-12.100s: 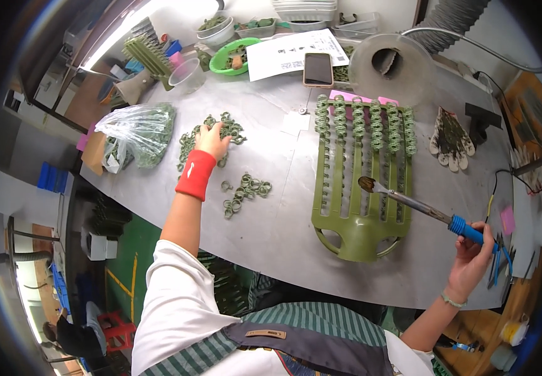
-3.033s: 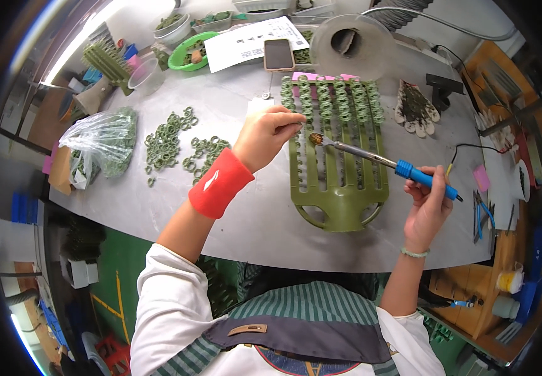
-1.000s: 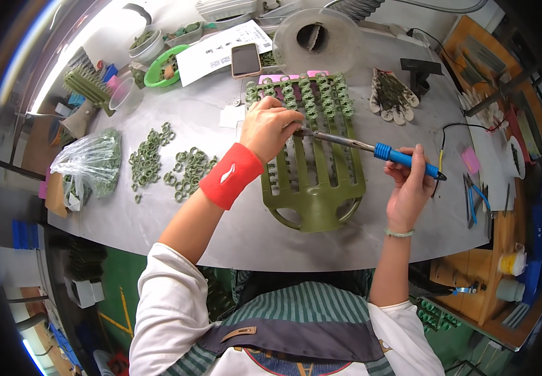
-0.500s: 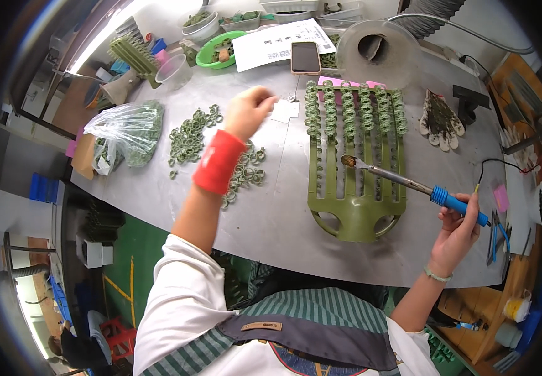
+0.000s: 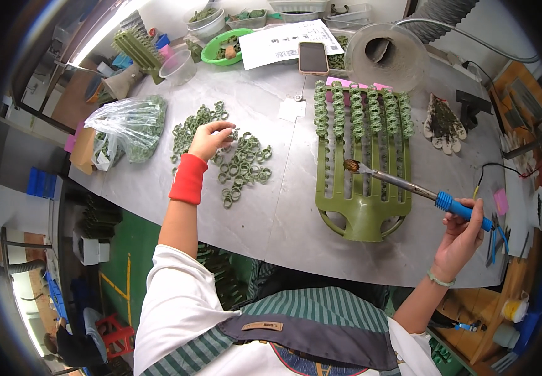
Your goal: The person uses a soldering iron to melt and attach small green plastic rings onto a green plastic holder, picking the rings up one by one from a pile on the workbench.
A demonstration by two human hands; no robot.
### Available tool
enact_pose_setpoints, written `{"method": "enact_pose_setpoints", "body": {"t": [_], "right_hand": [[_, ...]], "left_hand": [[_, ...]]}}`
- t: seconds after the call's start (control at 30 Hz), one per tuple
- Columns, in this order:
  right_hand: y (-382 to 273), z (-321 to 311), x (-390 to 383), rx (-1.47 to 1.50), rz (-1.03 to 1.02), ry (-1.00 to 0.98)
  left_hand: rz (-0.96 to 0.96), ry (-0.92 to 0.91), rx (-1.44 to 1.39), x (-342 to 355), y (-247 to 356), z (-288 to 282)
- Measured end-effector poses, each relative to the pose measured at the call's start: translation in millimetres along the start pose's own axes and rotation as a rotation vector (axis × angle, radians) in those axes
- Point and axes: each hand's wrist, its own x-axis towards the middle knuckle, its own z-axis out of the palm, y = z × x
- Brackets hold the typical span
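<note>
My left hand (image 5: 208, 140), its wrist in a red band, is over the loose green rings (image 5: 244, 164) on the grey table. Thumb and fingers pinch together around one small ring (image 5: 234, 134). A soldering iron (image 5: 402, 183) with a ribbed blue handle is held in my right hand (image 5: 458, 237), its brownish flattened tip pointing left. That tip hangs over a green plastic rack (image 5: 364, 216) with long parallel bars and two handle openings. Green rings (image 5: 357, 111) sit in rows along the far part of the bars; the nearer part shows bare slots.
Left of the loose rings lies a clear plastic bag (image 5: 127, 128) of green pieces. A phone (image 5: 313, 58), a printed sheet (image 5: 283, 47) and a green basin (image 5: 211, 52) are at the back. A fume hood (image 5: 402, 62) stands behind the rack, a stained glove (image 5: 444, 125) to its right.
My left hand has moved left and nearer, from beside the small white card to the loose rings. The soldering iron has stayed almost in place over the rack.
</note>
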Motion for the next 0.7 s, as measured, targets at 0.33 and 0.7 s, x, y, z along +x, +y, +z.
{"method": "enact_pose_setpoints", "body": {"t": [0.33, 0.7], "right_hand": [[0.2, -4.6, 0.2, 0.023, 0.001, -0.021], [1.4, -4.4, 0.4, 0.022, 0.008, -0.015]], "left_hand": [[-0.084, -0.049, -0.077, -11.6, 11.4, -7.0], [-0.095, -0.173, -0.615, -3.9, 3.7, -20.4]]}}
